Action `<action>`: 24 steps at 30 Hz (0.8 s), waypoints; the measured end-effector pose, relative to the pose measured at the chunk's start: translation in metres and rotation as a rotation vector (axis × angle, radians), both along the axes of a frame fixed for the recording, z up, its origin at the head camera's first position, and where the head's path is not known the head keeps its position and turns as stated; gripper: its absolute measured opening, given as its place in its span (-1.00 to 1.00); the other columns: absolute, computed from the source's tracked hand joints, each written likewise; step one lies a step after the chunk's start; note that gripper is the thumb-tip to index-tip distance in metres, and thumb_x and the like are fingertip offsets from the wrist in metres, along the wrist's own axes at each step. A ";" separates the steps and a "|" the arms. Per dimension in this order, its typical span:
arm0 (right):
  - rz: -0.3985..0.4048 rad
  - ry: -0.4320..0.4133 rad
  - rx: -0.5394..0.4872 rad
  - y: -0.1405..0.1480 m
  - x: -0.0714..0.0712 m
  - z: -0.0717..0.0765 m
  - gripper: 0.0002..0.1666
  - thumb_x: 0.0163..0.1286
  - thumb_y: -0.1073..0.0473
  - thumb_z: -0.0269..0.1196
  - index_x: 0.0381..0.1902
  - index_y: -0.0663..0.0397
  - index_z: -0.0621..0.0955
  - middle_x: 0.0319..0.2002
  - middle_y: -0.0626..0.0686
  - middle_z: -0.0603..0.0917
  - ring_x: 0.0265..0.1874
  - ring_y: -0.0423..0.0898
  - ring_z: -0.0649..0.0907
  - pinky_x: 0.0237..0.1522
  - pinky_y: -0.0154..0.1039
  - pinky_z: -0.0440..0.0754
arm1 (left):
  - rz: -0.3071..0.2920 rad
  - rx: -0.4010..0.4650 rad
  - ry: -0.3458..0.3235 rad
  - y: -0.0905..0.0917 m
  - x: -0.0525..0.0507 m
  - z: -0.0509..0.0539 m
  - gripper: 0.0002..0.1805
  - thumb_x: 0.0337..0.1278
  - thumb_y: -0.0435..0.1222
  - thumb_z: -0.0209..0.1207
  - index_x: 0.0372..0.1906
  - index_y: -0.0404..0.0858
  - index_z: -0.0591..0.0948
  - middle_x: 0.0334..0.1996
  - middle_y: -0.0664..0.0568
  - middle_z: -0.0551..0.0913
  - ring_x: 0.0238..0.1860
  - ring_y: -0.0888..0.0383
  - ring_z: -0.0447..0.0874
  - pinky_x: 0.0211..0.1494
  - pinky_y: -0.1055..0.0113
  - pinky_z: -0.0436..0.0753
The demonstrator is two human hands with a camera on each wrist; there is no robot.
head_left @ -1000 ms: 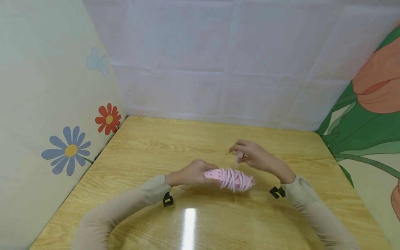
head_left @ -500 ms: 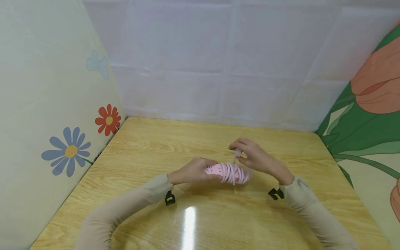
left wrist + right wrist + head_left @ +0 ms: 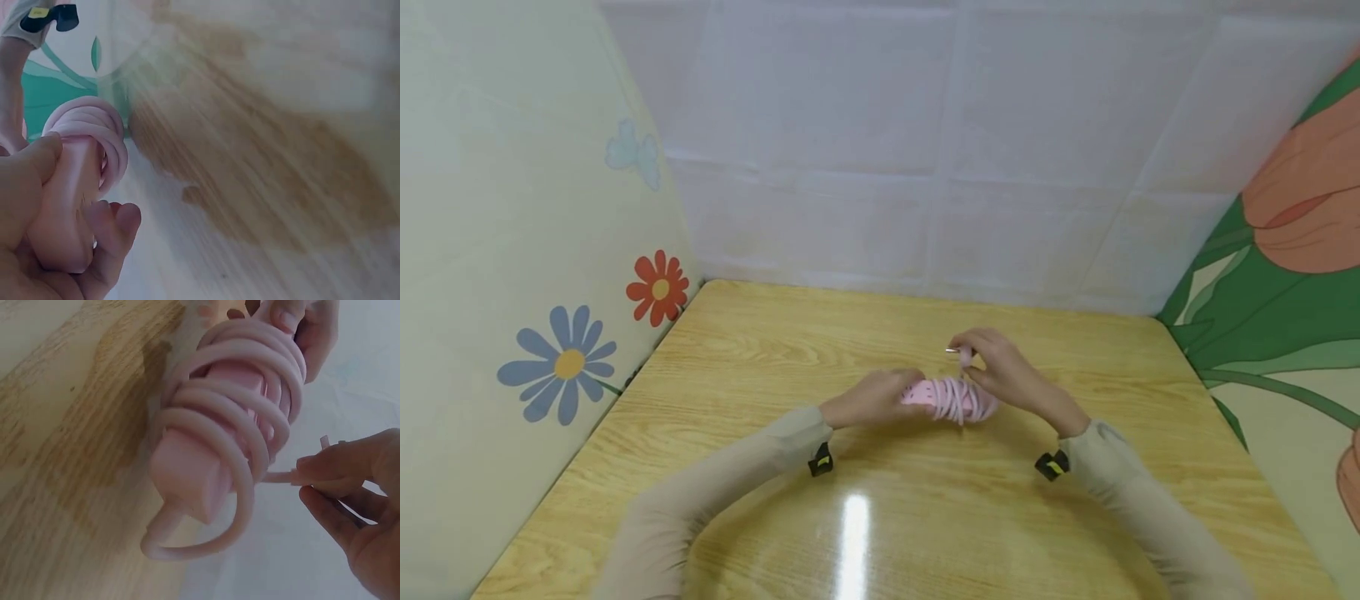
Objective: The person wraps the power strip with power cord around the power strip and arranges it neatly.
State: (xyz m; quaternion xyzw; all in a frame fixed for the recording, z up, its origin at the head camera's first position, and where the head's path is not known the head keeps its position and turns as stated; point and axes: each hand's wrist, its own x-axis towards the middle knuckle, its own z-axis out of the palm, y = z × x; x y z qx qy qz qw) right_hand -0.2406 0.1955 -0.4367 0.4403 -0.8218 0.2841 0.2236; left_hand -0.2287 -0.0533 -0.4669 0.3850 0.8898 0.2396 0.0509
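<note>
A pink power strip (image 3: pixel 919 392) is held above the table in my left hand (image 3: pixel 871 398), which grips it by its left end. Its pink cord (image 3: pixel 952 402) is wound several times around the strip's other half. In the right wrist view the cord (image 3: pixel 215 406) leaves the strip's end (image 3: pixel 187 469) in a loop. My right hand (image 3: pixel 1013 372) pinches the pink plug (image 3: pixel 966 357) just above the coils, and a metal prong points left from it. Thumb and fingers of my left hand (image 3: pixel 28 206) lie around the strip (image 3: pixel 65 200) in the left wrist view.
The wood-grain table (image 3: pixel 790 333) stretches beneath both hands, with a bright light reflection near its front. A white sheet (image 3: pixel 850 167) closes off the back. Printed flower panels stand at the left and right. Black wrist cameras (image 3: pixel 822 459) hang below both cuffs.
Both hands have shifted slightly away from the body, carrying the wrapped power strip with them. My right hand has drifted a little left, and the plug's metal prong now shows more clearly.
</note>
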 end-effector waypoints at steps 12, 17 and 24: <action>-0.025 -0.069 -0.031 -0.001 -0.008 -0.013 -0.54 -0.04 0.64 0.40 -0.15 0.28 0.64 -0.12 0.20 0.69 -0.06 0.20 0.60 0.03 0.17 0.55 | 0.012 -0.025 -0.027 0.001 -0.021 -0.010 -0.48 0.36 0.04 0.16 0.14 -0.29 0.55 -0.34 0.15 0.57 -0.41 0.28 0.52 -0.36 0.44 0.54; 0.011 -0.047 -0.018 0.000 -0.002 -0.016 -0.58 -0.02 0.60 0.42 -0.16 0.28 0.65 -0.11 0.21 0.67 -0.07 0.20 0.60 -0.02 0.16 0.57 | 0.023 -0.050 -0.006 0.001 -0.020 -0.009 -0.48 0.38 0.03 0.14 0.14 -0.31 0.57 -0.37 0.15 0.56 -0.45 0.28 0.50 -0.40 0.45 0.52; 0.003 -0.009 0.014 -0.003 0.005 -0.023 -0.63 0.01 0.53 0.43 -0.18 0.26 0.66 -0.10 0.21 0.64 -0.07 0.18 0.57 -0.02 0.13 0.56 | 0.052 -0.088 0.049 0.000 -0.022 -0.010 -0.48 0.38 0.08 0.11 0.09 -0.30 0.60 -0.40 0.14 0.58 -0.48 0.28 0.49 -0.45 0.44 0.49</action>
